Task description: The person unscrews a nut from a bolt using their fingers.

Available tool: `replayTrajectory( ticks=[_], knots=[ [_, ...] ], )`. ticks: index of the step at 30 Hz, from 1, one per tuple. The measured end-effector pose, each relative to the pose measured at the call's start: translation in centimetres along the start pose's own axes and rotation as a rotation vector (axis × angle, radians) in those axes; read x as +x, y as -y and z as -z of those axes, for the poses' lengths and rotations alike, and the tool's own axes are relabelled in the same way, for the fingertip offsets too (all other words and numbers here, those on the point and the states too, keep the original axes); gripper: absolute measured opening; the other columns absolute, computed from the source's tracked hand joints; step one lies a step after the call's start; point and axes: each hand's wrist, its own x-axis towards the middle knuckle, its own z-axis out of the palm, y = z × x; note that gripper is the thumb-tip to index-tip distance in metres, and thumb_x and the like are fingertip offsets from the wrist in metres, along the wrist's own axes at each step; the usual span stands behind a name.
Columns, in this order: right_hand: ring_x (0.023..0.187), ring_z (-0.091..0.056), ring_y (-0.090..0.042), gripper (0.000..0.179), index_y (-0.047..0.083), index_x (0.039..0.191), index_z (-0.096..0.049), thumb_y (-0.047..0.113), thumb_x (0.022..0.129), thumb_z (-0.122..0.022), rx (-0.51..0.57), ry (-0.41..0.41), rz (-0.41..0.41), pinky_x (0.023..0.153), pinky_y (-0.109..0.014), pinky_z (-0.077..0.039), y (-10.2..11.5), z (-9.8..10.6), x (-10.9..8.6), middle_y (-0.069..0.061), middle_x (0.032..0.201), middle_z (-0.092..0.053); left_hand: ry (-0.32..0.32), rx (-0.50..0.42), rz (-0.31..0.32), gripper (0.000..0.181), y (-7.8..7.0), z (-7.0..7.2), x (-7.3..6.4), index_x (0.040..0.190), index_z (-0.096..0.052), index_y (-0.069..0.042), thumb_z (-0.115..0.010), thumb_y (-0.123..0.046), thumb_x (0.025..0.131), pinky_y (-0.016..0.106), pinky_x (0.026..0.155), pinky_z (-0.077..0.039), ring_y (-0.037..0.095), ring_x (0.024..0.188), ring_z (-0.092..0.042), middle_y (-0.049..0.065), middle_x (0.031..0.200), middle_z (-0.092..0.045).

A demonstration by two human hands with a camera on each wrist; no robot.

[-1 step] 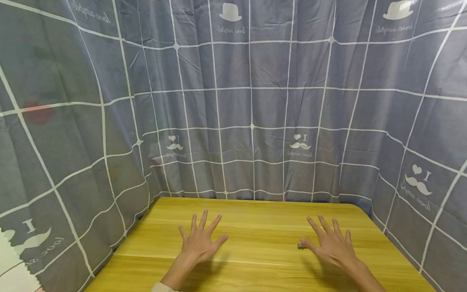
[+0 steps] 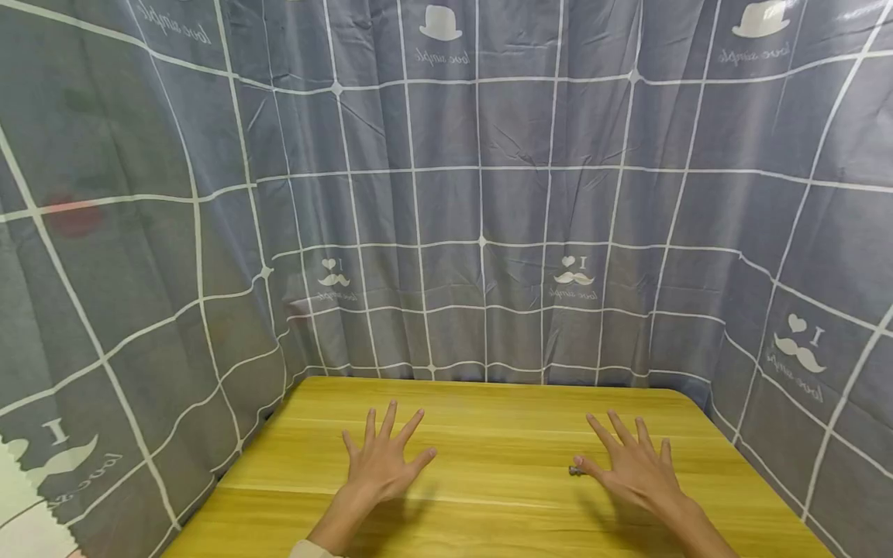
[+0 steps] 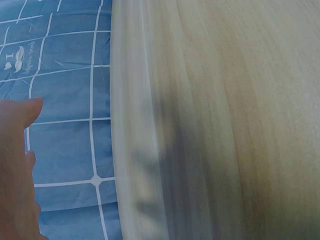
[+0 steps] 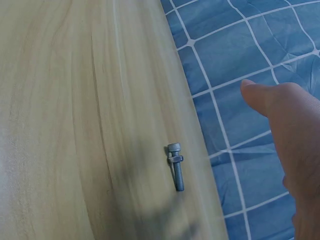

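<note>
A grey metal bolt (image 4: 179,176) with a round head lies on the wooden table (image 2: 488,465), a nut (image 4: 175,159) threaded on its shank near the head. In the head view, most of the bolt (image 2: 574,470) is hidden behind the right thumb. My right hand (image 2: 638,469) hovers above the table with fingers spread, holding nothing; the right wrist view shows its thumb raised well off the bolt. Over the left part of the table, my left hand (image 2: 380,463) is likewise held up with straight, spread fingers and nothing in its grasp. Shadows of both hands fall on the wood.
Grey curtains (image 2: 446,201) with a white grid surround the table's back and sides, close to its edges. The table's back corners are rounded. A pale scalloped cloth edge (image 2: 28,511) shows at the lower left.
</note>
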Motion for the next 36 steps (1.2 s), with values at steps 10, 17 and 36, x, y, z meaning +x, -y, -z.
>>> replayTrajectory(
  ticks=[10, 17, 36],
  knots=[
    [0.138, -0.021, -0.069, 0.084, 0.017, 0.157, -0.046, 0.072, 0.094, -0.056, 0.016, -0.002, -0.013, 0.094, -0.090, -0.008, 0.0, 0.2, -0.7, -0.028, 0.159, -0.035, -0.047, -0.027, -0.024, 0.073, 0.0, 0.1, -0.3, 0.156, -0.048, -0.029, -0.049, -0.072, 0.097, 0.085, 0.101, 0.005, 0.054, 0.149, -0.016, 0.020, 0.166, -0.025],
    [0.138, -0.022, -0.069, 0.083, 0.017, 0.157, -0.046, 0.072, 0.095, -0.054, 0.000, 0.002, -0.010, 0.094, -0.091, -0.010, -0.4, 0.5, -0.5, -0.029, 0.158, -0.036, -0.012, -0.010, -0.033, 0.075, -0.6, 0.2, 0.2, 0.159, -0.044, -0.031, -0.047, -0.074, 0.097, 0.085, 0.102, 0.002, 0.052, 0.150, -0.017, 0.019, 0.167, -0.024],
    [0.133, -0.018, -0.075, 0.083, 0.011, 0.157, -0.045, 0.069, 0.098, -0.054, 0.096, 0.094, -0.050, 0.088, -0.093, -0.008, -3.0, 0.0, -0.5, -0.034, 0.158, -0.031, 0.049, -0.127, -0.088, 0.083, -6.5, -4.2, 1.6, 0.161, -0.039, -0.033, -0.035, -0.082, 0.095, 0.089, 0.097, -0.003, 0.054, 0.149, -0.016, 0.019, 0.168, -0.022]
  ],
)
